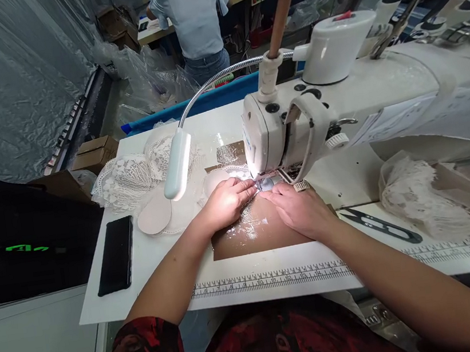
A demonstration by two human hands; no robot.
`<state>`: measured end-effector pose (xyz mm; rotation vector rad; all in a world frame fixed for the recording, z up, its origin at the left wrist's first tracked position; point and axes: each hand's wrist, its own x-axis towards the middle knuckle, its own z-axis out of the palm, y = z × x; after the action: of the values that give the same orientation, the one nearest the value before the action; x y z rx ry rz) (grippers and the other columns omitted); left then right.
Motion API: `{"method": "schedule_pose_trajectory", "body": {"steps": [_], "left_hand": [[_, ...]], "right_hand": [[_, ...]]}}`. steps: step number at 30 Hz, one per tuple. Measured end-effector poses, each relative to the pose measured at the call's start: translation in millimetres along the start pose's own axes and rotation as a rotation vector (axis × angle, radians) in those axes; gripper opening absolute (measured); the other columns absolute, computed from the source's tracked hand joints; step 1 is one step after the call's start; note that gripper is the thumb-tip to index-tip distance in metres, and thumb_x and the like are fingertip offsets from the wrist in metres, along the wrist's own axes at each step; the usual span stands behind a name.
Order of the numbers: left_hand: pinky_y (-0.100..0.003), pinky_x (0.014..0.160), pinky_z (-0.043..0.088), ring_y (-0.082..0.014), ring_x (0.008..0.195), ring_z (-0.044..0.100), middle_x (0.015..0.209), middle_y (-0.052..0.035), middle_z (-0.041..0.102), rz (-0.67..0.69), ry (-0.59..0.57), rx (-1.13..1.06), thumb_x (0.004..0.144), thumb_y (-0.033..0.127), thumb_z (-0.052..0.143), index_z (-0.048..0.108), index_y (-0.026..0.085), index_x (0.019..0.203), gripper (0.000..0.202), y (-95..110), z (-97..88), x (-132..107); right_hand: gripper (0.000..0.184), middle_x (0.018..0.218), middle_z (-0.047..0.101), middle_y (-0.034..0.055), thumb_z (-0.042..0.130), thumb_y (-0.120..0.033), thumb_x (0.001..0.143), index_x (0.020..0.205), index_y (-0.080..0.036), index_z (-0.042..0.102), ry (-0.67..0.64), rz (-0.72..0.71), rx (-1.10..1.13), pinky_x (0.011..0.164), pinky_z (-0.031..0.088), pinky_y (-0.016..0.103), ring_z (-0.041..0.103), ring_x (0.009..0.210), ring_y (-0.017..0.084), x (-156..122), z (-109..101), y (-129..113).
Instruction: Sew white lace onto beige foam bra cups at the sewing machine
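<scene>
A white sewing machine (259,132) stands over a lit needle area on the table. Under its head lies a pale lace and cup-shaped fabric piece (217,179), partly covered by my hands. My left hand (229,200) rests flat on this piece, fingers stretched toward the presser foot from the left. Close on the foot's right side is my right hand (300,208), its thumb and forefinger drawn together; what lies between them is hidden. Beneath both hands is a brown, shiny sheet (255,234) on the tabletop.
Lace pieces (127,178) and a beige round pad (154,212) lie left, near a black phone (115,255). A lamp (178,163) hangs over them. Dark thread snips (380,225) and lace fabric (424,197) are right. A printed ruler (274,278) edges the table. Another person (195,19) is beyond.
</scene>
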<state>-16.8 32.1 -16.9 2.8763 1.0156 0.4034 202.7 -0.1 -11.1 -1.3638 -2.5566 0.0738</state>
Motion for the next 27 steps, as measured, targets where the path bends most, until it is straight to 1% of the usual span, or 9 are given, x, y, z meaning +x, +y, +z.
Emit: {"method": "schedule_pose_trajectory", "body": {"steps": [6, 10, 13, 15, 18, 20, 22, 24, 27], "left_hand": [[-0.039, 0.087, 0.045, -0.023, 0.106, 0.053, 0.131, -0.0118, 0.057, -0.042, -0.043, 0.018, 0.091, 0.017, 0.044, 0.057, 0.014, 0.125, 0.037, 0, -1.9, 3], [-0.039, 0.089, 0.044, -0.0238, 0.107, 0.053, 0.128, -0.0116, 0.058, -0.062, -0.034, 0.042, 0.09, 0.017, 0.044, 0.058, 0.015, 0.124, 0.036, 2, -4.2, 4], [-0.042, 0.092, 0.043, -0.0257, 0.112, 0.051, 0.126, -0.0138, 0.057, -0.118, -0.009, 0.096, 0.091, 0.019, 0.043, 0.058, 0.015, 0.122, 0.035, 4, -8.3, 1], [-0.043, 0.092, 0.043, -0.0271, 0.113, 0.051, 0.127, -0.0153, 0.055, -0.18, -0.018, 0.134, 0.092, 0.023, 0.042, 0.058, 0.013, 0.12, 0.033, 9, -13.9, -2], [-0.039, 0.083, 0.047, -0.0259, 0.102, 0.055, 0.118, -0.0134, 0.059, -0.277, -0.098, 0.151, 0.094, 0.033, 0.041, 0.061, 0.014, 0.111, 0.033, 22, -26.3, -8], [-0.034, 0.072, 0.047, -0.0227, 0.09, 0.057, 0.104, -0.0099, 0.063, -0.339, -0.167, 0.137, 0.095, 0.035, 0.038, 0.063, 0.016, 0.1, 0.032, 32, -34.5, -10], [-0.03, 0.063, 0.044, -0.0205, 0.082, 0.057, 0.093, -0.0078, 0.062, -0.368, -0.218, 0.119, 0.095, 0.035, 0.037, 0.064, 0.017, 0.09, 0.033, 40, -39.6, -10], [-0.03, 0.061, 0.043, -0.0202, 0.081, 0.056, 0.089, -0.0076, 0.061, -0.362, -0.243, 0.11, 0.094, 0.034, 0.038, 0.063, 0.016, 0.086, 0.032, 44, -40.3, -8], [-0.032, 0.069, 0.045, -0.0209, 0.083, 0.056, 0.091, -0.0085, 0.061, -0.319, -0.216, 0.078, 0.093, 0.032, 0.039, 0.064, 0.015, 0.09, 0.031, 44, -34.9, -6]], "right_hand": [[0.039, 0.087, 0.064, 0.0027, 0.045, -0.011, 0.081, 0.11, -0.024, 0.068, 0.038, -0.003, 0.014, 0.057, 0.026, 0.028, 0.046, 0.068, 0.016, 1, 3, 1], [0.04, 0.088, 0.065, 0.0023, 0.045, -0.012, 0.08, 0.11, -0.024, 0.068, 0.032, -0.005, 0.021, 0.058, 0.028, 0.028, 0.046, 0.065, 0.016, 1, 4, 2], [0.04, 0.09, 0.066, 0.0026, 0.044, -0.011, 0.079, 0.109, -0.023, 0.068, 0.027, 0.003, 0.014, 0.059, 0.03, 0.028, 0.049, 0.068, 0.017, 1, 4, 3], [0.041, 0.091, 0.067, 0.0027, 0.043, -0.011, 0.079, 0.109, -0.023, 0.068, 0.023, 0.007, 0.018, 0.061, 0.031, 0.028, 0.051, 0.07, 0.017, 2, 3, 2], [0.04, 0.089, 0.068, 0.0029, 0.04, -0.013, 0.083, 0.109, -0.023, 0.068, 0.023, 0.018, 0.02, 0.063, 0.033, 0.028, 0.052, 0.069, 0.017, 2, 0, 2], [0.038, 0.088, 0.068, 0.0032, 0.039, -0.015, 0.085, 0.108, -0.022, 0.069, 0.02, 0.034, 0.016, 0.064, 0.034, 0.029, 0.052, 0.068, 0.017, 1, -1, 2], [0.037, 0.089, 0.069, 0.0034, 0.039, -0.017, 0.086, 0.108, -0.022, 0.069, 0.004, 0.048, 0.018, 0.064, 0.034, 0.029, 0.052, 0.068, 0.017, 0, -4, 2], [0.037, 0.09, 0.069, 0.0038, 0.04, -0.018, 0.087, 0.11, -0.023, 0.068, -0.02, 0.068, 0.018, 0.065, 0.035, 0.028, 0.054, 0.07, 0.018, -2, -6, 3], [0.038, 0.089, 0.069, 0.005, 0.04, -0.018, 0.087, 0.112, -0.023, 0.068, -0.063, 0.124, -0.002, 0.066, 0.036, 0.029, 0.055, 0.072, 0.019, -3, -8, 3]]}}
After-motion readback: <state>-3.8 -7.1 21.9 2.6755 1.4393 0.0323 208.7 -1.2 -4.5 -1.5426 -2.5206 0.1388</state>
